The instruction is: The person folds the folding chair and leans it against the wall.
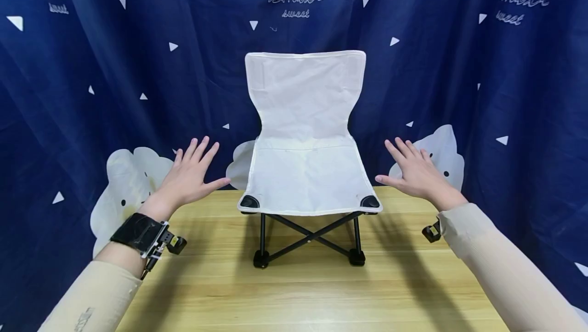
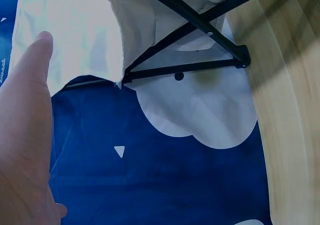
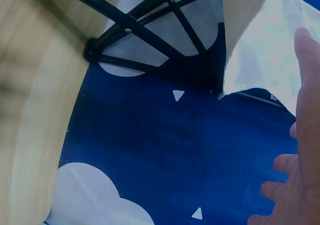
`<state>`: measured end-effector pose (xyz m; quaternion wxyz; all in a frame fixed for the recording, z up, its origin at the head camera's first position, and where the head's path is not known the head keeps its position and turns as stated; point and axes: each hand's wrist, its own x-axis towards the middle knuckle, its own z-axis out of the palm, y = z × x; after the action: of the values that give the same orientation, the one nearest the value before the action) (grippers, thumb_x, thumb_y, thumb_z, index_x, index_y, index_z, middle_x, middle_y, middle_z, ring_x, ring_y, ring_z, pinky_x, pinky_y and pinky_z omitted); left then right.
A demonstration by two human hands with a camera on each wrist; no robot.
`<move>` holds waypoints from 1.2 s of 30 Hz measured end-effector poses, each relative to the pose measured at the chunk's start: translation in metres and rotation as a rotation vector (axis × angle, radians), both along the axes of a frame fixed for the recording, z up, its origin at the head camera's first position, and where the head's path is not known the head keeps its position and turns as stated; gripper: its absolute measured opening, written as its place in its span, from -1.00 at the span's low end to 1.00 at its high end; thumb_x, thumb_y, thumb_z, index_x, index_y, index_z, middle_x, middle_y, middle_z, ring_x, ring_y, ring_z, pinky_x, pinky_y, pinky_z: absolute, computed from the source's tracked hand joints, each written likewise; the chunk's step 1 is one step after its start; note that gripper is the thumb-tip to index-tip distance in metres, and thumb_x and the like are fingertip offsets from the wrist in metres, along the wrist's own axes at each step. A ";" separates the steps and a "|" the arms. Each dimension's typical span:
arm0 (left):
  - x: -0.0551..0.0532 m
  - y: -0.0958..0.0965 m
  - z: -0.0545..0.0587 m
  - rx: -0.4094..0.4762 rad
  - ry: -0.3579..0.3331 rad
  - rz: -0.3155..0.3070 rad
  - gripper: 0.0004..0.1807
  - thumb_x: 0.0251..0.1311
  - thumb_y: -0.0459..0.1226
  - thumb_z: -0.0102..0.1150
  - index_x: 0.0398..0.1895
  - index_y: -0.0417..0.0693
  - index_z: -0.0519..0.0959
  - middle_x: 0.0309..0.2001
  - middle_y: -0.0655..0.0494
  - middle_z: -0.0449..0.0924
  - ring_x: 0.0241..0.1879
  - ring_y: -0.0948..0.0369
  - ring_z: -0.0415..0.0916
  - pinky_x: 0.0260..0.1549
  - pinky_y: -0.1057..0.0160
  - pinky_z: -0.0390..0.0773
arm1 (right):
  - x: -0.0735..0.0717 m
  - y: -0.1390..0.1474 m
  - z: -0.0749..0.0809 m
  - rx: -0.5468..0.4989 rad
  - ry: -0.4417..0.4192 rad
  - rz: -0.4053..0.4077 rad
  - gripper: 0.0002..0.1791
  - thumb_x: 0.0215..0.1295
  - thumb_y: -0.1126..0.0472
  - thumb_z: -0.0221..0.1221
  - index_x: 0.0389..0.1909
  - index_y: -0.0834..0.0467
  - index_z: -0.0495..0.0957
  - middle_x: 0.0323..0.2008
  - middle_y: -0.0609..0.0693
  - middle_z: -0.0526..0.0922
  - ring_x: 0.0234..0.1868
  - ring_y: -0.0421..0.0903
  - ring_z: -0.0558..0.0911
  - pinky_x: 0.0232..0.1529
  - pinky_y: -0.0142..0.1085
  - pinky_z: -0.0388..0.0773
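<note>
A white folding camp chair [image 1: 305,173] stands unfolded and upright, its seat toward me, on crossed black legs [image 1: 310,237]. To its left my left hand [image 1: 190,171] is held out in the air, fingers straight and spread, thumb pointing at the seat. My right hand [image 1: 415,171] mirrors it on the other side, also with straight fingers and apart from the chair. Neither hand holds anything. In the left wrist view the chair's seat cloth [image 2: 85,35] shows beyond the thumb; the right wrist view has the leg frame [image 3: 145,40] and cloth beside that hand.
The chair's feet rest on a light wood table [image 1: 303,291]. Behind it hangs a dark blue curtain [image 1: 202,76] with white clouds, triangles and lettering, close to the table's back edge. A small camera [image 1: 176,244] is strapped to the left wrist, another [image 1: 432,231] to the right.
</note>
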<state>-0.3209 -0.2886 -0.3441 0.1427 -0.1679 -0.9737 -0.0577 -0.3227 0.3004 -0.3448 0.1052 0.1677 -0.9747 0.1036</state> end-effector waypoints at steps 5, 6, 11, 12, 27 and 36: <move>0.001 -0.002 -0.002 0.009 0.008 -0.009 0.16 0.40 0.40 0.16 0.81 0.01 -0.03 0.80 -0.19 -0.24 0.77 -0.30 -0.35 0.59 -0.58 -0.16 | 0.001 0.001 -0.003 -0.010 0.019 0.012 0.16 0.44 -0.41 0.24 0.79 0.09 -0.04 0.74 0.38 -0.03 0.72 0.50 -0.07 0.62 0.52 -0.16; 0.001 -0.003 -0.002 0.015 0.011 -0.013 0.15 0.40 0.40 0.17 0.81 0.01 -0.03 0.80 -0.20 -0.23 0.77 -0.30 -0.35 0.58 -0.58 -0.16 | 0.001 0.001 -0.003 -0.011 0.023 0.013 0.16 0.44 -0.40 0.25 0.79 0.09 -0.04 0.74 0.38 -0.03 0.72 0.50 -0.06 0.62 0.52 -0.16; 0.003 -0.003 -0.002 0.048 0.003 -0.024 0.15 0.40 0.38 0.19 0.81 0.02 -0.03 0.80 -0.19 -0.23 0.77 -0.27 -0.36 0.60 -0.55 -0.16 | 0.003 0.001 -0.003 -0.024 0.034 0.020 0.15 0.44 -0.38 0.27 0.79 0.08 -0.03 0.74 0.36 -0.02 0.73 0.47 -0.03 0.63 0.50 -0.14; 0.004 -0.003 -0.002 0.052 0.000 -0.026 0.15 0.40 0.37 0.20 0.81 0.02 -0.02 0.80 -0.19 -0.23 0.77 -0.27 -0.36 0.60 -0.55 -0.16 | 0.003 0.001 -0.002 -0.027 0.036 0.021 0.15 0.43 -0.38 0.27 0.79 0.07 -0.03 0.74 0.36 -0.01 0.73 0.47 -0.03 0.63 0.50 -0.13; 0.007 -0.001 -0.002 0.120 -0.002 -0.108 0.11 0.41 0.27 0.30 0.80 0.00 0.01 0.80 -0.14 -0.17 0.77 -0.24 -0.24 0.64 -0.44 -0.03 | 0.008 0.002 -0.002 -0.101 0.167 0.092 0.05 0.36 -0.19 0.42 0.69 0.22 0.22 0.64 0.41 0.23 0.60 0.50 0.27 0.53 0.46 0.17; 0.009 0.003 0.000 0.192 -0.004 -0.152 0.07 0.38 0.19 0.39 0.76 -0.04 0.11 0.78 -0.15 -0.04 0.75 -0.25 -0.11 0.58 -0.44 0.13 | 0.006 0.002 -0.004 -0.177 0.184 0.137 0.03 0.32 -0.10 0.49 0.66 0.23 0.26 0.62 0.36 0.32 0.57 0.43 0.37 0.48 0.39 0.34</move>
<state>-0.3118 -0.2855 -0.3444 0.1514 -0.2268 -0.9484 -0.1618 -0.3170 0.3021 -0.3489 0.2012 0.2328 -0.9343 0.1802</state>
